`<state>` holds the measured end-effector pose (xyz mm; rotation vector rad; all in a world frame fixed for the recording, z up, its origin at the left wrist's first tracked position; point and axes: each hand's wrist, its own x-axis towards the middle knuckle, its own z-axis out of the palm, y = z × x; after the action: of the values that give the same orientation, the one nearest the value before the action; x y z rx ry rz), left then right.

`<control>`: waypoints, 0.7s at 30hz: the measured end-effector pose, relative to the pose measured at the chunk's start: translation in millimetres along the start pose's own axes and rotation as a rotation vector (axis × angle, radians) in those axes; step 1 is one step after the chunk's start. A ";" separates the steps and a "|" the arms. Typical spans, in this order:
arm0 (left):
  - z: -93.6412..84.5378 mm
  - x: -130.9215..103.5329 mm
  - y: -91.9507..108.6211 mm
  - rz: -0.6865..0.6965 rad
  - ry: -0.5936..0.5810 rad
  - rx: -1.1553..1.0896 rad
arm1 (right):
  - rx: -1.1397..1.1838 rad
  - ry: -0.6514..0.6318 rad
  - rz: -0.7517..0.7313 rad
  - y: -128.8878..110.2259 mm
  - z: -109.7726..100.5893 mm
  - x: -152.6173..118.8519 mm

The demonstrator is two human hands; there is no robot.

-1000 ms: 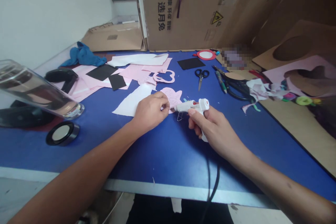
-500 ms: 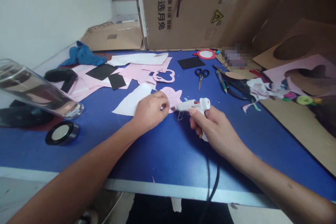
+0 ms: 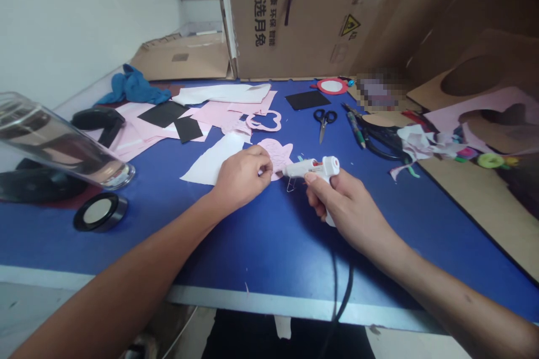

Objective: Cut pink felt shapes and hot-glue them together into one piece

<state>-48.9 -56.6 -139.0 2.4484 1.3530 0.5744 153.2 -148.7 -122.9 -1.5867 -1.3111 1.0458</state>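
Note:
In my right hand is a white hot glue gun, its grip wrapped by my fingers and its nozzle pointing left. The nozzle tip sits at the lower right edge of a round pink paper cut-out with pointed ear-like corners. My left hand is closed at the left edge of this cut-out, thumb and fingers pinched on it; the exact contact is partly hidden. Beneath the left hand lies a white paper sheet. A pink paper outline shape lies just behind the cut-out.
Black-handled scissors and a black square lie behind the glue gun. Pliers and paper scraps are at right. On the left stand a clear water bottle and its lid. A black cord hangs over the front edge.
Both hands hold nearly the same pose. The glue gun has shifted very slightly to the right; the whole view has moved a little as well.

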 end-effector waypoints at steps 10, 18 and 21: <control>1.6 0.0 -1.5 0.009 0.015 0.005 | -0.004 -0.011 0.004 1.3 1.8 -0.1; -0.1 0.1 -0.7 0.014 0.009 0.005 | -0.020 -0.016 -0.013 -0.1 1.7 0.0; 0.1 0.1 -0.7 0.013 0.014 0.004 | -0.030 -0.012 -0.010 -1.0 1.1 0.6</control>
<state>-49.3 -56.1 -139.4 2.4624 1.3460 0.5943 152.0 -148.0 -122.4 -1.5965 -1.3471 1.0354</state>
